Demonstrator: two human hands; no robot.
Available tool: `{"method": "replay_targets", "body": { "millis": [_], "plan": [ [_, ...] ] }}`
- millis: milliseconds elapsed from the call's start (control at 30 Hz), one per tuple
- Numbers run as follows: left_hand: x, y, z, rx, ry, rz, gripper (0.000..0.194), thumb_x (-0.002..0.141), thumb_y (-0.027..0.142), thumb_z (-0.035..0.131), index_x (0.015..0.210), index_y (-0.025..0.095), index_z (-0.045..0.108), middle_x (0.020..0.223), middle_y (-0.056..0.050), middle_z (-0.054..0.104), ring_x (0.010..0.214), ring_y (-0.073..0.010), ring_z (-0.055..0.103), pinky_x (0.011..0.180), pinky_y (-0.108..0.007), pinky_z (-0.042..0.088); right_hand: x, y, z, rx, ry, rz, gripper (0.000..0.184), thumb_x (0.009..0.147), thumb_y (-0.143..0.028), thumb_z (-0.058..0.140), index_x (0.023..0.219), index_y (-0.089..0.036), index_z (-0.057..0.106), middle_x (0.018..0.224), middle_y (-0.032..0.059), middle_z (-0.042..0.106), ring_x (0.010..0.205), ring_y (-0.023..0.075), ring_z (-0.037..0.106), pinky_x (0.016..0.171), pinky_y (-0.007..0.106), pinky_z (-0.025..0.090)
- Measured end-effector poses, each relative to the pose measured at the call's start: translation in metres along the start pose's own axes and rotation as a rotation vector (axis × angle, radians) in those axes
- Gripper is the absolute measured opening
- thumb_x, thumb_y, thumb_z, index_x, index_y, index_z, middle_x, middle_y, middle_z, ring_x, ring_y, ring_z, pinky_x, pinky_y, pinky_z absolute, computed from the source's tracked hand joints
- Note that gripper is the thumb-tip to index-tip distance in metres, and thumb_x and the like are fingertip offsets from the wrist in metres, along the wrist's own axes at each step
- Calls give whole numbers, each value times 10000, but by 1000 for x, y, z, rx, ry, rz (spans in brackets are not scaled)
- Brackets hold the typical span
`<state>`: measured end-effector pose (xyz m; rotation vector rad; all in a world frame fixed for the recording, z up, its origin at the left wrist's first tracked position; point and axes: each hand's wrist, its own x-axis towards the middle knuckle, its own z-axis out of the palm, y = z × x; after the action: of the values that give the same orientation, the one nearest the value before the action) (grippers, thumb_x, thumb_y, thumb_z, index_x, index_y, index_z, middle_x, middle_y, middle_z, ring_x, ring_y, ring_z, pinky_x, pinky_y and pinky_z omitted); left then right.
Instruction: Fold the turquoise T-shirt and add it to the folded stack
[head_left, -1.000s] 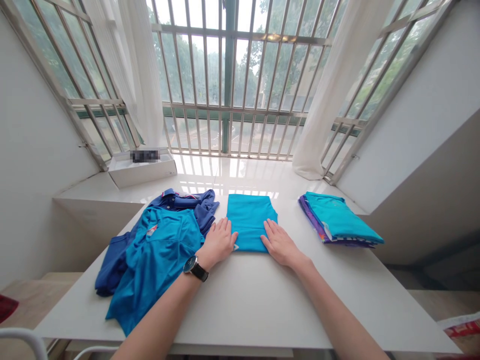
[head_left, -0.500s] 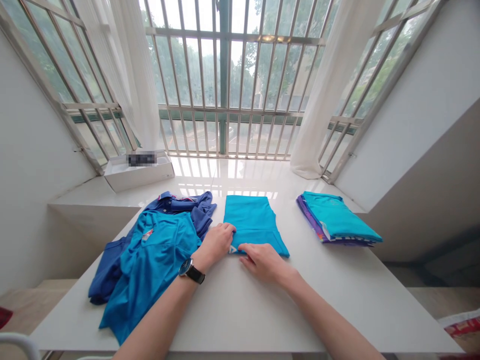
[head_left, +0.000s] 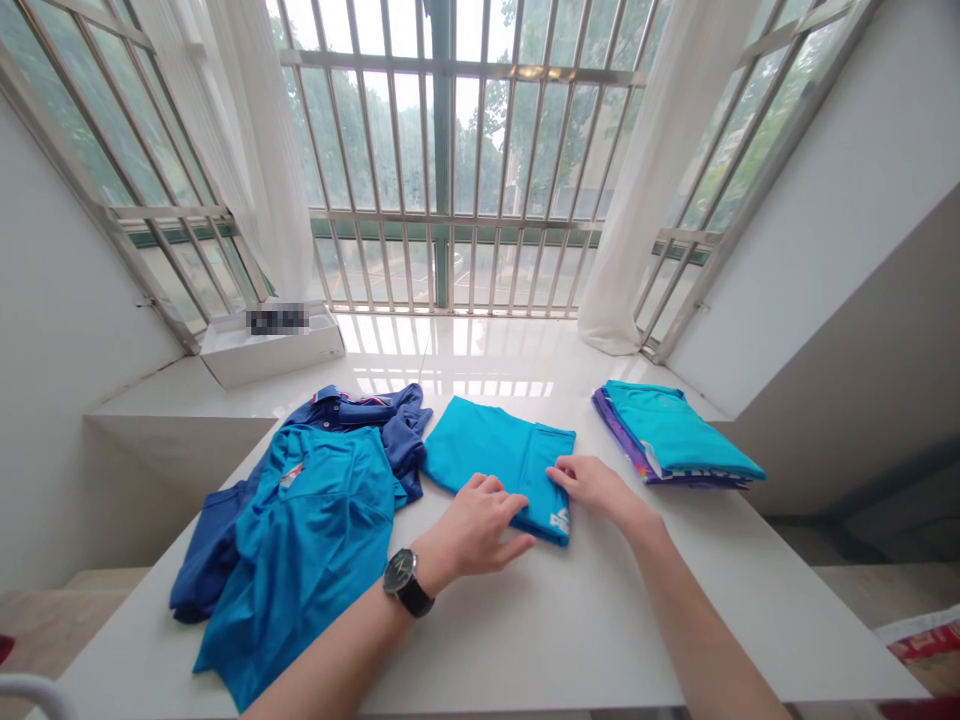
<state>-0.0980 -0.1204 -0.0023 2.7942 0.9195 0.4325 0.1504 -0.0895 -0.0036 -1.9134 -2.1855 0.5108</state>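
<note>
A folded turquoise shirt (head_left: 491,455) lies turned at an angle in the middle of the white table (head_left: 570,620), a white logo showing at its near corner. My left hand (head_left: 476,528), with a black watch on the wrist, rests on the shirt's near edge, fingers curled onto the cloth. My right hand (head_left: 592,485) pinches the shirt's right edge close to the logo.
An unfolded heap of a turquoise shirt (head_left: 307,540) over a dark blue polo (head_left: 360,410) lies to the left. A stack of folded shirts (head_left: 675,435) sits at the right. A white box (head_left: 262,345) stands on the sill, before barred windows and curtains.
The folded shirt has been rotated clockwise and shifted right. Both hands moved from flat on its near edge to gripping its near and right sides.
</note>
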Motion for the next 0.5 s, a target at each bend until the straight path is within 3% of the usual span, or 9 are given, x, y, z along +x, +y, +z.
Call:
{"method": "replay_targets", "body": {
  "millis": [133, 233, 367, 500],
  "plan": [
    [-2, 3, 6, -65, -17, 114, 503, 898, 397, 626, 1353, 251, 471, 1270, -69, 642, 1258, -310, 486, 1040, -470, 368, 3, 12, 3, -108, 81, 58, 308, 921, -435, 509, 749, -202, 617, 769, 45, 678, 673, 169, 577, 556, 269, 280],
    [-4, -5, 9, -73, -12, 98, 515, 927, 355, 589, 1405, 257, 422, 1365, -70, 579, 1285, -280, 478, 1056, -434, 381, 4, 13, 3, -132, 112, 50, 290, 912, -429, 530, 755, -201, 617, 799, 50, 679, 712, 177, 591, 573, 270, 298],
    [-4, -22, 7, 21, 37, -45, 456, 968, 404, 514, 1393, 249, 455, 1418, -103, 526, 1295, -288, 483, 1058, -445, 400, 4, 7, 3, -119, 160, 1, 223, 912, -386, 540, 825, -203, 633, 865, 51, 666, 766, 180, 605, 618, 267, 344],
    [-8, -49, -6, 141, 11, -314, 518, 977, 424, 476, 1428, 172, 436, 1464, -183, 460, 1339, -350, 433, 1062, -492, 393, 3, -6, 9, -82, 214, -87, 214, 935, -383, 500, 940, -219, 638, 934, 44, 647, 813, 178, 607, 686, 269, 391]
  ]
}}
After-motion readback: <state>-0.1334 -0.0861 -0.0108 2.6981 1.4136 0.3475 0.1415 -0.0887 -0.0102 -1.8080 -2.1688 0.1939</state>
